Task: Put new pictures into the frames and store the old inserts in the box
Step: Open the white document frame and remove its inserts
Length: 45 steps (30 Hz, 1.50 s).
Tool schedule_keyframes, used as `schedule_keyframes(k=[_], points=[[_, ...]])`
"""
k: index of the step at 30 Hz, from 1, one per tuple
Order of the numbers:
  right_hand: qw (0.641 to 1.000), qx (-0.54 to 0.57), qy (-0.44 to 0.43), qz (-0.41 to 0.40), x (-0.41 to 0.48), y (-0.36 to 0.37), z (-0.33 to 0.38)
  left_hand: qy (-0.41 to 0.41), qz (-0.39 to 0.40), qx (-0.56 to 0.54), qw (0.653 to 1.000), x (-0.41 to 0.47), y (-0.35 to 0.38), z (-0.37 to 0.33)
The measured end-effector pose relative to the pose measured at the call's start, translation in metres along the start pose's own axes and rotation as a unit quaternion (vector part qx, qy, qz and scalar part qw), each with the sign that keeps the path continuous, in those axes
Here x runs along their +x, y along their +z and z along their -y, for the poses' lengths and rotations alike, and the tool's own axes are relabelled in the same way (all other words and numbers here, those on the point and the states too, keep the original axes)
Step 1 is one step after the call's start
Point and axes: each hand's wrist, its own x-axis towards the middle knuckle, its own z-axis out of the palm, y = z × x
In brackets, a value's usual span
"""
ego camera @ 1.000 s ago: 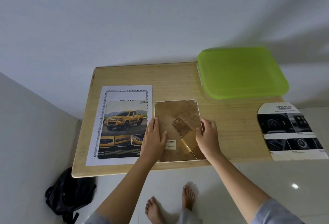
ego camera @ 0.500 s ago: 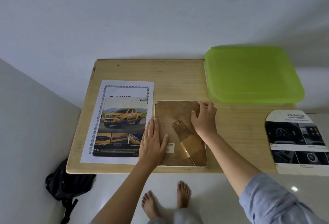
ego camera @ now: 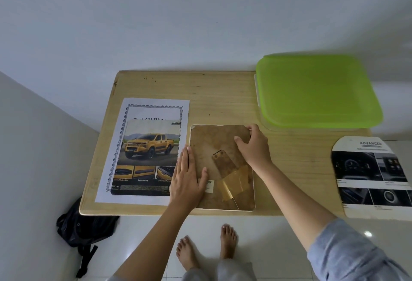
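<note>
A picture frame lies face down on the wooden table, its brown backing board and folded stand up. My left hand rests flat on the frame's left edge, fingers straight. My right hand grips the top right corner of the backing board, thumb on the board and fingers curled over its edge. A yellow pickup-truck picture lies on a bordered white sheet left of the frame. The box with a green lid stands shut at the back right.
A car-interior leaflet hangs over the table's right end. A black backpack sits on the floor under the left front corner. White walls close in behind and to the left. My bare feet stand at the table's front edge.
My right hand moved from the frame's lower right, near the stand, up to the top right corner of the backing. My left hand stayed flat on the left edge.
</note>
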Motion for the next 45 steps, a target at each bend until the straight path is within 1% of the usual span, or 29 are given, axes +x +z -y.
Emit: schedule_keyframes(k=[5, 10, 11, 14, 19, 24, 30, 34, 40, 45], points=[[1.0, -0.017, -0.001, 0.025, -0.014, -0.012, -0.011, -0.002, -0.003, 0.007, 1.0, 0.0, -0.001, -0.002], [0.999, 0.01, 0.023, 0.048, -0.024, -0.023, -0.019, 0.007, 0.003, 0.018, 1.0, -0.001, -0.003, 0.0], [0.998, 0.026, 0.026, 0.059, -0.027, -0.024, -0.018, 0.008, 0.005, 0.019, 1.0, -0.001, -0.003, 0.0], [0.985, 0.127, 0.023, 0.113, -0.044, -0.019, -0.016, -0.003, 0.0, 0.011, 1.0, 0.0, -0.002, -0.001], [0.972, 0.211, 0.026, 0.098, -0.062, -0.002, -0.028, -0.008, -0.001, 0.0, 1.0, 0.001, -0.002, -0.002], [0.952, 0.282, 0.036, 0.118, -0.059, -0.003, -0.026, -0.006, 0.016, -0.023, 1.0, 0.0, -0.005, -0.001], [0.95, 0.296, 0.058, 0.08, -0.058, 0.002, -0.025, 0.002, 0.064, -0.055, 0.996, 0.0, -0.023, 0.0], [0.947, 0.308, 0.06, 0.066, -0.06, 0.003, -0.021, 0.024, 0.076, -0.031, 0.996, -0.012, -0.034, 0.007], [0.959, 0.271, 0.067, 0.055, -0.06, 0.002, -0.02, 0.014, 0.114, -0.051, 0.992, -0.033, -0.036, 0.011], [0.969, 0.227, 0.091, 0.04, -0.058, 0.001, -0.019, 0.022, 0.144, -0.068, 0.987, -0.047, -0.037, 0.013]])
